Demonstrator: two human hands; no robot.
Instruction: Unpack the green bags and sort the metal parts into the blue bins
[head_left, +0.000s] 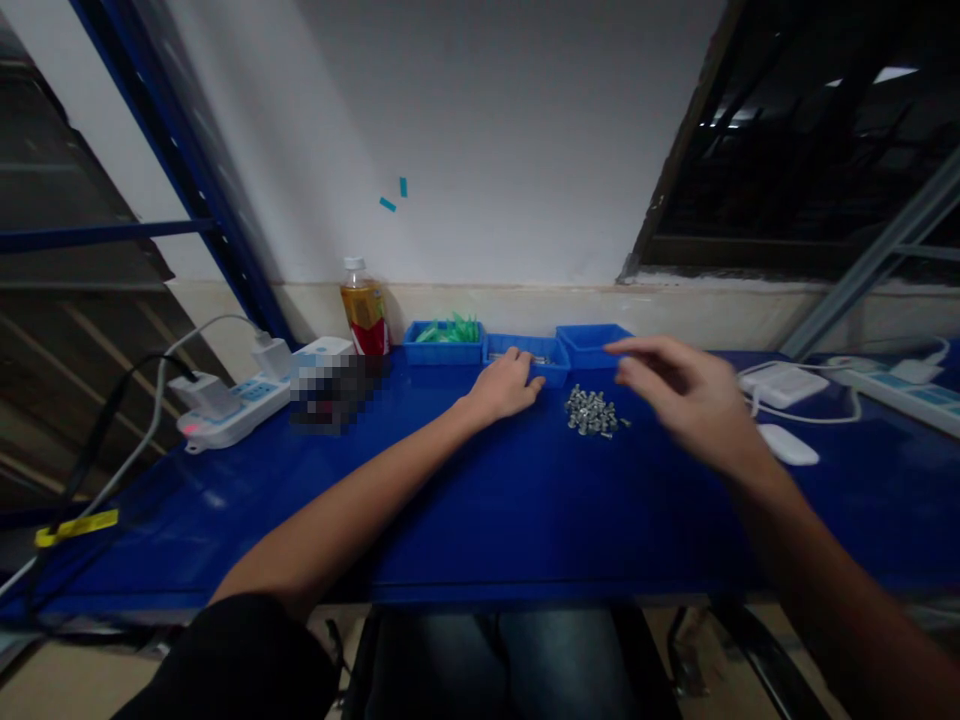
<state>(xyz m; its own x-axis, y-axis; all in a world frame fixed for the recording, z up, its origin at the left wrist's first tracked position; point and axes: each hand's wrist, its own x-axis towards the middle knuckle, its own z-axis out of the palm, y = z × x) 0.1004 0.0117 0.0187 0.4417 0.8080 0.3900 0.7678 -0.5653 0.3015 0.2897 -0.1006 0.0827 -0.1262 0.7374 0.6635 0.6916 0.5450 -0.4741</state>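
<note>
My left hand (510,384) rests on the blue table, fingers curled against the front wall of the middle blue bin (551,375); nothing shows in it. My right hand (686,395) hovers raised over the table to the right of a small pile of silver screws (592,412), fingers loosely bent and pointing left toward the right blue bin (592,345). I see nothing in its fingers. A third blue bin (442,352) at the left holds green pieces.
A bottle of amber drink (365,315) stands by the wall. A white power strip (240,400) with plugs and cables lies at the left. White chargers (784,382) and another strip (907,395) lie at the right. The table's front edge (525,590) is near my lap.
</note>
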